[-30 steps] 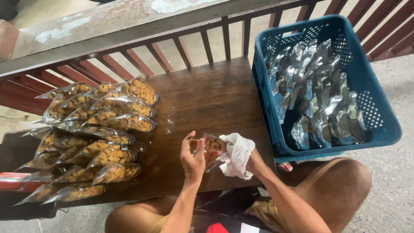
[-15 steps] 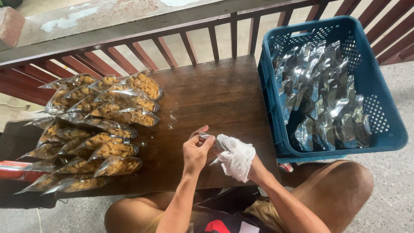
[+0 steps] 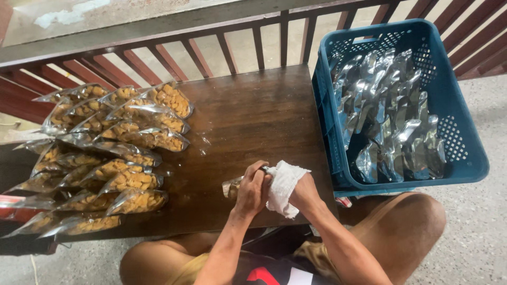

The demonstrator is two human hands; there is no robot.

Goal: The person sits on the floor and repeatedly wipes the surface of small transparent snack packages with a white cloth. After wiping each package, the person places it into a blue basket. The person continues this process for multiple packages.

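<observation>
My left hand (image 3: pixel 252 189) grips a clear bag of orange-brown snack pieces (image 3: pixel 231 187) low over the dark wooden table (image 3: pixel 253 116), near its front edge. Most of the bag is hidden under my fingers. My right hand (image 3: pixel 303 191) holds a white cloth (image 3: pixel 282 187) pressed against the bag's right end. Both hands touch each other around the bag.
Several filled clear snack bags (image 3: pixel 127 132) lie in overlapping rows on the table's left half. A blue plastic crate (image 3: pixel 459 132) at the right holds several silvery bags (image 3: pixel 391 116). A red-brown wooden railing (image 3: pixel 211 31) runs behind the table. My knees sit below the table edge.
My hands have come down from chest height toward the table and closed together around the bag. The cloth has moved from hanging loose to pressing against the bag.
</observation>
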